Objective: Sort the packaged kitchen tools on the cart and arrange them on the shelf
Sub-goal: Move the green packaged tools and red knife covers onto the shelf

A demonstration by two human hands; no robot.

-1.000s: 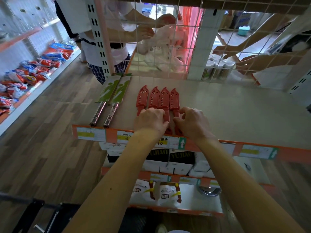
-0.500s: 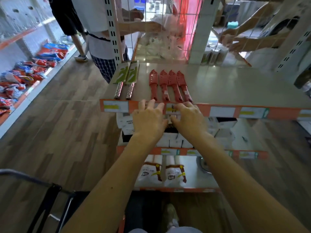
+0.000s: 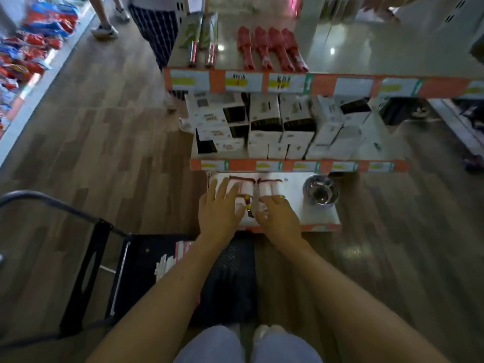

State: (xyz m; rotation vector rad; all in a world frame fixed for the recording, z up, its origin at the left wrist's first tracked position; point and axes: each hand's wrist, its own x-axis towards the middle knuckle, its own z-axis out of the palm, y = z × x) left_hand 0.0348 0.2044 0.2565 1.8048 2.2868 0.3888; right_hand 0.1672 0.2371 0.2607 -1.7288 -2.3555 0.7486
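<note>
Where the two white packets [image 3: 247, 187] lie side by side on the bottom shelf [image 3: 293, 209], near its front edge, both hands are down at them; each packet is a pale wrapped bundle with a dark red band across its far end and small yellow marks nearer the middle, and blur hides what tool is inside. The left hand [image 3: 218, 213] is spread flat, its fingers [image 3: 227, 191] straight and fanned over the left packet, gripping nothing that I can see; whether they press it or hover just above is unclear. The right hand [image 3: 279, 218] has its fingers [image 3: 269, 204] bent down onto the near end of the right packet; I cannot tell whether they pinch it or only nudge it.

By their look these packets should be light, with a soft and probably slippery skin over something stiffer; a hold across the width near the middle, thumb on one side and fingers on the other, seems safer than tugging at the band.

To the right on the same shelf sits a steel bowl [image 3: 320, 191], apart from the packets; above, the middle shelf [image 3: 235, 165] carries black-and-white boxes [image 3: 269, 124], and the top shelf [image 3: 366, 48] has four red sheathed knives [image 3: 269, 48] beside two green-carded knives [image 3: 201, 35]. Down at the left stands the black cart [image 3: 91, 258], with more pale packs [image 3: 167, 265] on it, apparently yet to be sorted.
</note>
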